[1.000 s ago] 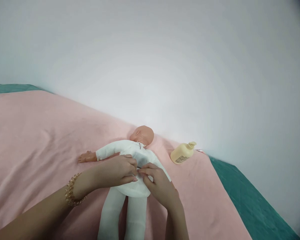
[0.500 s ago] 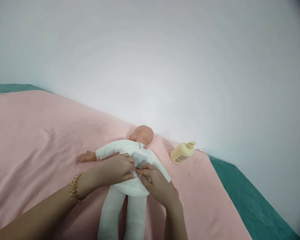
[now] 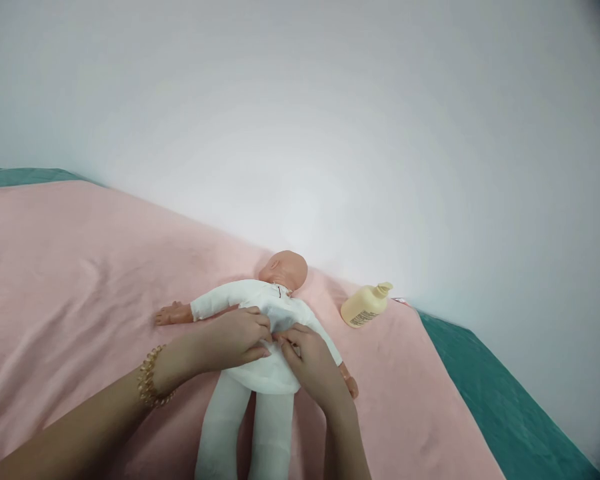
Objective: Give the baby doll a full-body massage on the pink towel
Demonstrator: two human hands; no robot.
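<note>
Presently, the baby doll [image 3: 265, 375] is lying on the pink blanket [image 3: 410, 380]; left hand [image 3: 237, 340] and right hand [image 3: 311, 365], both curled, are working at its torso; whether they're pinching anything, I cannot tell.

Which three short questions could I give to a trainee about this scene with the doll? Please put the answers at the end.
1. Open: at what do the fingers of the left hand and the right hand meet?
2. Choice: the coiled bracelet is worn on which side? A, right; B, left; C, both.
3. True or false: the pump bottle stands on the pink blanket.

Key: 1. The white top of the doll; 2. B; 3. True.
</note>
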